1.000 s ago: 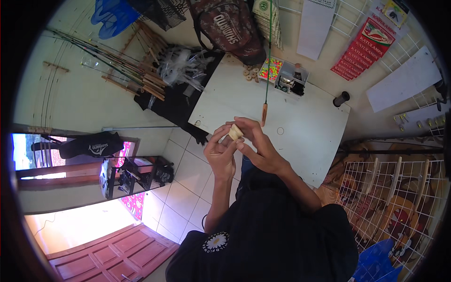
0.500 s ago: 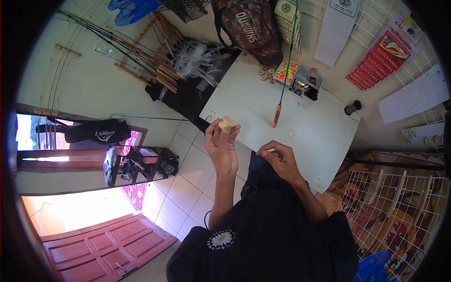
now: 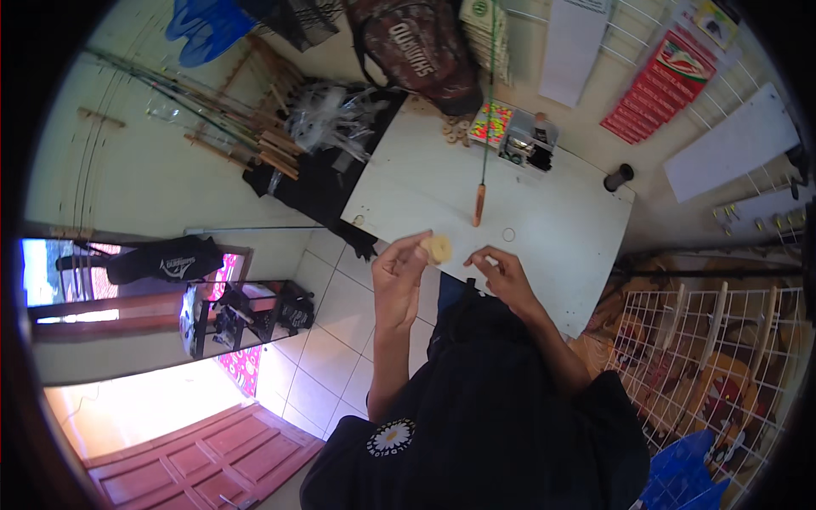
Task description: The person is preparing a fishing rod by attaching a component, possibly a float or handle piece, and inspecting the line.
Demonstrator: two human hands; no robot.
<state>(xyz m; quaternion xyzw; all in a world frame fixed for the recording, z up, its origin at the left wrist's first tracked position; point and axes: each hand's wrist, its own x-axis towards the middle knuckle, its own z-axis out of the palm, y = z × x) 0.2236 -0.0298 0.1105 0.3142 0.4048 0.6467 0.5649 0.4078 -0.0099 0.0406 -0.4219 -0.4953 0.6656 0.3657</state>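
Note:
My left hand (image 3: 397, 280) is raised in front of the near left edge of the white table. Its fingertips grip a small pale yellow spool (image 3: 439, 248), whose round end with a hollow centre faces to the right. Just to the right of it is my right hand (image 3: 503, 279), with the thumb and forefinger brought together toward the spool. Whatever lies between those fingertips, perhaps something very thin, is too small to make out. A short gap separates the right hand from the spool.
On the white table (image 3: 552, 263) a fishing rod (image 3: 479, 204) stands with its wooden handle down, near a thin ring (image 3: 508, 235). Farther back are wooden discs (image 3: 455, 129), a box of bright beads (image 3: 491, 123) and a dark spool (image 3: 619, 177). A wire rack (image 3: 710, 340) stands right.
The spool has turned so its hollow end shows, and my left hand has tilted it toward the right. My right hand has come closer to it. The whole view has shifted slightly.

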